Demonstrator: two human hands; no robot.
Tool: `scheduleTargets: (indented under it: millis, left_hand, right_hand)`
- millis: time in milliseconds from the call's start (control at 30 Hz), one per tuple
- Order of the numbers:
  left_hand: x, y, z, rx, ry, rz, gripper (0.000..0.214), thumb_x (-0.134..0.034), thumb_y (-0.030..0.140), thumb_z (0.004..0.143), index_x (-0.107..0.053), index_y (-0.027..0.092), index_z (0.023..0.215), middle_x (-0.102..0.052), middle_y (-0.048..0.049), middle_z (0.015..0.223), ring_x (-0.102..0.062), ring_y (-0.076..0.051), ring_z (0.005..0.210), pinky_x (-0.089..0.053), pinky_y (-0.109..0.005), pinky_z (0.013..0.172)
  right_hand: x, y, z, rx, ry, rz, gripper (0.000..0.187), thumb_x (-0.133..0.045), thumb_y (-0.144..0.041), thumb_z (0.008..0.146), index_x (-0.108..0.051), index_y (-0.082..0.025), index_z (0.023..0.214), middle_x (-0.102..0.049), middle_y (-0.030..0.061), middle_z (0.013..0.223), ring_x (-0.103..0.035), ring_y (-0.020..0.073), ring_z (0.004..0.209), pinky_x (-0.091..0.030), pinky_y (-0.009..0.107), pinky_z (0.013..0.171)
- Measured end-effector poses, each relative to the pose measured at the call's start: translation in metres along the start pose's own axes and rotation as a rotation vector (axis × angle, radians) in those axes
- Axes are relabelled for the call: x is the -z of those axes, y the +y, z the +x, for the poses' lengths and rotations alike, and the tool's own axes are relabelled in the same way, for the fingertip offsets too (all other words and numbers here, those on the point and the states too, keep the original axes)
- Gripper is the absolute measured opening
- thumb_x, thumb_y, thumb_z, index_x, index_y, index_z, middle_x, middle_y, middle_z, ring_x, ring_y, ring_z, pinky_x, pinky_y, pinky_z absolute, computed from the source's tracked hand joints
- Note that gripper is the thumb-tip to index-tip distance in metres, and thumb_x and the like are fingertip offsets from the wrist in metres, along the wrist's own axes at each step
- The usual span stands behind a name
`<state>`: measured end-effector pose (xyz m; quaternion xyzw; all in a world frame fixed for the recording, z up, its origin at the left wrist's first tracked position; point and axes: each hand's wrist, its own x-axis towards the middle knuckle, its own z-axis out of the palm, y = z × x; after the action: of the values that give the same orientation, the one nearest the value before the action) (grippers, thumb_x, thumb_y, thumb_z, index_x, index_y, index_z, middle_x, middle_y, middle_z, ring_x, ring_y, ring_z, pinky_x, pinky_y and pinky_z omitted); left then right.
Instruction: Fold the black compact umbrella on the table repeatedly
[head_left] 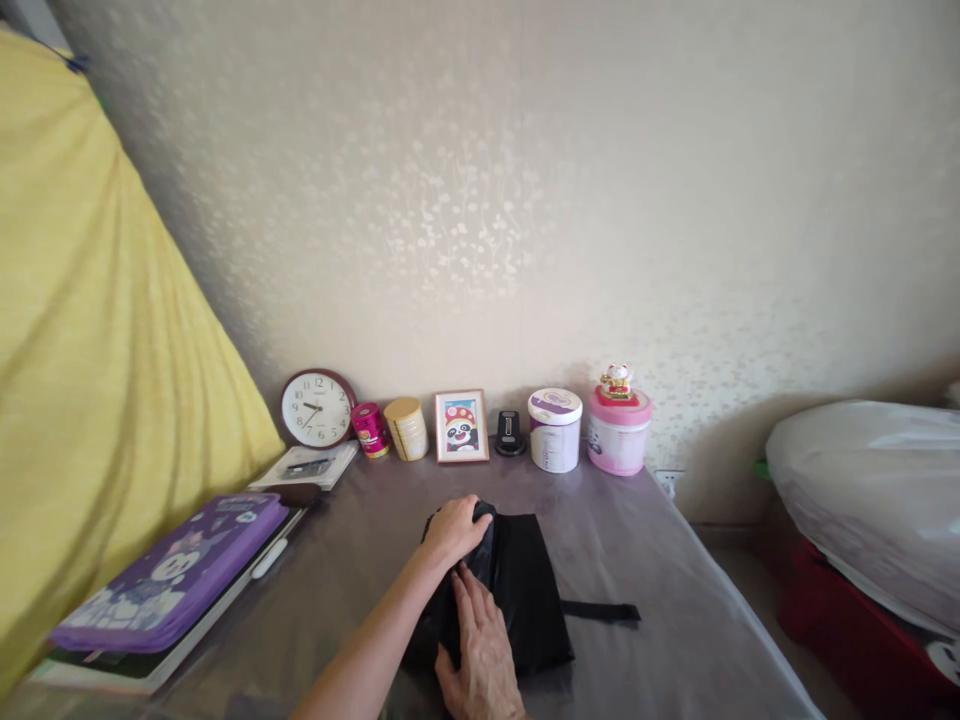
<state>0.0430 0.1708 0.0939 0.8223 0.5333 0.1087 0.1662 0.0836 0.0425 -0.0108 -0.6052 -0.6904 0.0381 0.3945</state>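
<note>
"What are the hands on?"

"A black fabric bag (525,590) lying on the table (660,590), in front of a framed panda picture (461,426), with a black strap (600,612) running out to its right. The left hand (454,530) is clenched on a gathered fold at the bag's top edge. The right hand (480,660) lies open on the bag, its fingers (469,600) pressed against the fabric."

"Anything inside the bag?"

"Can't tell; the folds hide that."

"And the other containers?"

"They're closed, so their contents don't show. Left of the picture stand a red tin (370,430) and a cream canister (406,430). Right of it are a white canister (555,436) with a lilac lid, then a pink canister (619,440) with a lucky-cat figurine (616,382) on top. Farther left lies a purple cartoon-print case (169,575). Well right of the picture, off the table, a white plastic bag (862,510) sits on a red crate (847,620)."
</note>
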Motion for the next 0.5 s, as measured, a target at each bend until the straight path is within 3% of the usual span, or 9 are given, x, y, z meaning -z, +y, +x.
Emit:
scheduleTargets:
  millis: [200,500]
  left_hand:
    - [0.003,0.000,0.025,0.059,-0.028,0.097,0.030,-0.054,0.035,0.089,-0.054,0.019,0.115,-0.056,-0.0067,0.117,-0.058,-0.019,0.098,-0.050,-0.040,0.083]
    - [0.016,-0.023,0.040,0.121,-0.066,0.028,0.031,-0.054,0.035,0.089,-0.053,0.018,0.115,-0.056,-0.0067,0.117,-0.058,-0.020,0.097,-0.050,-0.041,0.082]
  right_hand:
    - [-0.009,0.002,-0.002,0.062,0.096,-0.064,0.080,-0.047,-0.004,0.061,-0.035,-0.013,0.139,-0.036,0.0123,0.145,-0.040,0.0287,0.128,-0.042,0.046,0.100]
    - [-0.009,-0.005,-0.002,0.138,0.175,-0.107,0.087,-0.043,0.000,0.061,-0.022,-0.015,0.144,-0.027,0.0110,0.149,-0.030,0.0285,0.134,-0.038,0.050,0.103]
